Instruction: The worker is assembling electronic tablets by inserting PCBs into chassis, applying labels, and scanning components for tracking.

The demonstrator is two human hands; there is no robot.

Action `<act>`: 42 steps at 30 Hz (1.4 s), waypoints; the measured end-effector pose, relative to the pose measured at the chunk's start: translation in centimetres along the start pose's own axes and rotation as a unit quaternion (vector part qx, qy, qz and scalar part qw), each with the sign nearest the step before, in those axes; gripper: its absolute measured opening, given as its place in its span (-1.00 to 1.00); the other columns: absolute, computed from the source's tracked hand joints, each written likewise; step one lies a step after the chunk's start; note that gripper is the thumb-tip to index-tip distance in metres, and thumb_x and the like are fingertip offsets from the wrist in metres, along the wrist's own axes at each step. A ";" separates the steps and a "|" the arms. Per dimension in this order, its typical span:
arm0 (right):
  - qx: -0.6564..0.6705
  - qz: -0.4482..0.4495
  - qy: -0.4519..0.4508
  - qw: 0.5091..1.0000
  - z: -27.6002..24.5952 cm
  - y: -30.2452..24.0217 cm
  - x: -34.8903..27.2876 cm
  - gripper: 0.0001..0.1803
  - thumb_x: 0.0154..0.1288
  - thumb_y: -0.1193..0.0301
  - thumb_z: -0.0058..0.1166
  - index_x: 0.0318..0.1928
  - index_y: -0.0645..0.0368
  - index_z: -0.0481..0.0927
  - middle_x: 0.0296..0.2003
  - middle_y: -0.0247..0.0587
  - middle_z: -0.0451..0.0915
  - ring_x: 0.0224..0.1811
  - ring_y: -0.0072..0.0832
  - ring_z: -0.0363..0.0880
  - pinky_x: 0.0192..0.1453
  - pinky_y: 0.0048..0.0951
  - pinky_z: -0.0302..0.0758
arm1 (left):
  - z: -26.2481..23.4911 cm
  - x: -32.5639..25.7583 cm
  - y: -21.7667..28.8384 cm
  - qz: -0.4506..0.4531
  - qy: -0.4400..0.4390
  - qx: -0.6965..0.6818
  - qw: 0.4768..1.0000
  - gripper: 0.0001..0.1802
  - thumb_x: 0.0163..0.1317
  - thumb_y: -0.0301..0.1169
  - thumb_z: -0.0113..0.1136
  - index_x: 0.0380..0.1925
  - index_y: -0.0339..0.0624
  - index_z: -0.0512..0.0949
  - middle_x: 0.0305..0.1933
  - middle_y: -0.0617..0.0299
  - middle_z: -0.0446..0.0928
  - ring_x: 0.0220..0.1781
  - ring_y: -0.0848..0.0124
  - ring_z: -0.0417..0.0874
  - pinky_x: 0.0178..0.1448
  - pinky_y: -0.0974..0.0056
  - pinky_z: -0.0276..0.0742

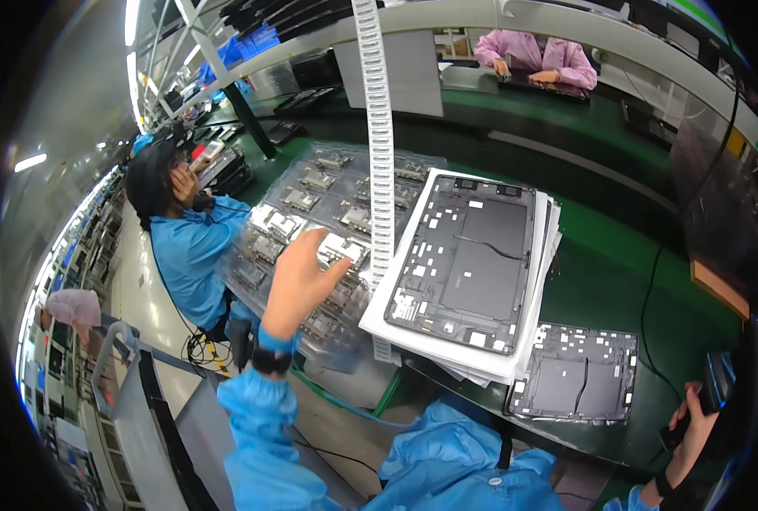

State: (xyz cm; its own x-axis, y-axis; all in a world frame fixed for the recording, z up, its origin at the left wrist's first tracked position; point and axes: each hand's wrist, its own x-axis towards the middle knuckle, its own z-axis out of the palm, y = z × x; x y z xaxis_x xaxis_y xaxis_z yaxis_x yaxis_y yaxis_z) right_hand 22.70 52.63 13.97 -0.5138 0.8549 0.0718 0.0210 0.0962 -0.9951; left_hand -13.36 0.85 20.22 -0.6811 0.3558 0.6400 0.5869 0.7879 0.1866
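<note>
My right hand (692, 430) is low at the right edge, and its fingers are closed around a dark handheld tool (719, 387) (I cannot tell which kind). Just beside it on the green workbench (617, 255) lies a small dark flat tablet back panel (576, 375). My left hand (298, 281), in a blue sleeve with a dark wristband, has the fingers spread and holds nothing; it hovers over the clear plastic tray of small metal parts (319, 213). Between the tray and the small panel, a larger dark tablet back panel (468, 260) rests on a stack of white sheets (528, 358). A white strip of labels (379, 128) hangs down over the tray. Farther left sits a person in a blue coat (187, 247), and across the bench a person in a pink coat (536, 55).
</note>
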 end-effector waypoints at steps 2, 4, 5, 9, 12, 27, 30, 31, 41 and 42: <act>-0.008 -0.023 0.007 1.000 2.6 -1.2 -0.6 -0.79 0.35 0.52 0.19 -0.07 0.36 0.53 -0.53 -0.27 0.46 -0.71 -0.59 0.38 -0.70 -0.53 0.33 | 2.2 0.9 -1.9 -0.015 -0.061 0.051 0.997 -0.58 0.11 -0.17 0.43 -0.37 -0.38 0.59 -0.25 -0.14 0.61 -0.16 -0.05 0.66 -0.12 -0.03 0.57; -0.033 -0.022 -0.048 0.998 3.8 -2.4 -1.4 -0.79 0.35 0.57 0.17 -0.04 0.34 0.52 -0.37 -0.21 0.55 -0.69 -0.59 0.44 -0.66 -0.52 0.38 | 3.4 1.1 -3.5 -0.037 -0.099 0.135 0.985 -0.45 0.06 0.01 0.45 -0.52 -0.38 0.59 -0.43 -0.09 0.55 -0.36 -0.05 0.64 -0.23 -0.01 0.57; -0.028 -0.043 -0.055 0.997 4.8 -2.8 -2.4 -0.72 0.32 0.61 0.16 0.03 0.35 0.52 -0.31 -0.17 0.61 -0.67 -0.59 0.46 -0.63 -0.50 0.41 | 3.9 1.1 -4.7 -0.017 -0.079 0.133 0.988 -0.47 0.07 0.00 0.44 -0.61 -0.32 0.58 -0.49 -0.01 0.55 -0.45 -0.03 0.62 -0.30 -0.03 0.55; 0.018 -0.067 -0.182 0.981 10.8 -5.6 -7.7 -0.61 0.25 0.57 0.27 0.07 0.44 0.55 -0.23 -0.13 0.66 -0.59 -0.52 0.55 -0.57 -0.54 0.46 | 0.7 0.2 -3.8 0.021 -0.020 0.217 0.976 -0.72 0.21 -0.24 0.32 -0.44 -0.27 0.61 -0.51 0.05 0.57 -0.47 0.04 0.64 -0.42 0.07 0.52; -0.081 -0.305 -0.356 0.880 12.9 -5.4 -10.7 -0.47 0.01 0.47 0.47 0.04 0.33 0.64 -0.13 -0.12 0.70 -0.38 -0.36 0.67 -0.19 -0.32 0.56 | -3.0 1.5 3.1 -0.101 0.170 0.031 0.980 -0.82 0.47 -0.44 0.06 -0.23 -0.33 0.59 -0.46 0.10 0.67 -0.54 0.30 0.69 -0.48 0.33 0.53; 0.063 -0.226 -0.428 0.873 14.3 -9.3 -12.3 -0.68 -0.07 0.51 0.34 -0.26 0.35 0.57 -0.49 -0.02 0.59 -0.57 -0.22 0.54 -0.33 -0.36 0.51 | -4.0 -3.9 24.1 -0.030 -0.043 -0.299 0.953 -0.79 0.48 -0.50 0.06 -0.32 -0.41 0.59 -0.49 0.08 0.70 -0.49 0.31 0.76 -0.37 0.35 0.64; 0.025 -0.130 -0.358 0.924 8.6 -10.2 -11.2 -0.65 0.14 0.43 0.39 -0.09 0.32 0.66 -0.41 -0.20 0.71 -0.47 -0.55 0.63 -0.27 -0.43 0.57 | -3.6 -7.9 24.7 -0.038 -0.099 -0.263 0.959 -0.74 0.47 -0.32 0.11 -0.21 -0.35 0.57 -0.43 -0.02 0.57 -0.41 0.18 0.62 -0.30 0.22 0.51; 0.023 -0.169 -0.273 0.947 6.6 -9.7 -10.1 -0.65 0.16 0.41 0.38 -0.06 0.32 0.67 -0.40 -0.23 0.72 -0.48 -0.59 0.62 -0.29 -0.45 0.59 | -3.7 -8.9 25.6 -0.082 -0.173 -0.276 0.942 -0.75 0.39 -0.36 0.19 -0.20 -0.41 0.53 -0.33 -0.14 0.54 -0.32 0.03 0.58 -0.20 0.10 0.48; -0.323 0.071 -0.059 0.942 -7.0 4.6 7.1 -0.70 0.13 0.38 0.28 -0.44 0.46 0.59 -0.66 -0.05 0.61 -0.62 -0.23 0.68 -0.43 -0.24 0.61 | 7.1 -20.0 27.9 -0.471 -0.282 -0.674 0.495 -0.58 0.58 -0.25 -0.03 -0.47 -0.23 0.57 -0.51 0.25 0.58 -0.48 0.52 0.52 -0.42 0.40 0.35; -0.423 -0.037 0.038 0.904 -6.7 5.0 6.8 -0.69 0.12 0.38 0.31 -0.36 0.47 0.60 -0.56 -0.02 0.64 -0.52 -0.20 0.69 -0.33 -0.22 0.61 | 6.9 -19.9 28.0 -0.476 -0.296 -0.652 0.510 -0.55 0.57 -0.18 -0.03 -0.45 -0.24 0.57 -0.50 0.20 0.62 -0.50 0.48 0.56 -0.45 0.39 0.38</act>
State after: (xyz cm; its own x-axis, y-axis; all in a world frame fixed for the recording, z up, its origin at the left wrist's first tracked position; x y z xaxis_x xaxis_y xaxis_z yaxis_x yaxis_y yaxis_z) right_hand 25.06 62.39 9.93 -0.4806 0.8596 0.1735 0.6544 0.4832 -0.5816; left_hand 13.67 19.31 7.56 -0.7149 0.5178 -0.4698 -0.6050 -0.1215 0.7869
